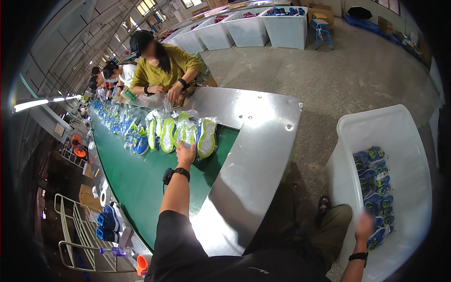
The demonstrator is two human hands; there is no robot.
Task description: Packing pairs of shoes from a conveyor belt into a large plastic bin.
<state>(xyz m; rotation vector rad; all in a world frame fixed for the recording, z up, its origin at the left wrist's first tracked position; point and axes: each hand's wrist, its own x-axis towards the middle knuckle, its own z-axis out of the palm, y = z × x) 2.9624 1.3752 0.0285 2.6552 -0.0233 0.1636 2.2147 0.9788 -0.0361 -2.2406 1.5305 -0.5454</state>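
over at the green worktop, the wearer's left hand is stretched out, its fingers against the lower end of a bagged shoe with a lime-and-white sole; from here i cannot tell whether they have closed on it. that shoe lies in a row of other bagged shoes, soles up, with another lime-edged shoe just to its right, near the metal border. blue bagged shoes crowd the belt farther along. the right hand is down by the white bin, blurred, so i cannot tell how its fingers stand; next to it, bagged blue-and-green shoes are stacked inside. across the worktop, a co-worker in a mustard top has both hands near clear plastic.
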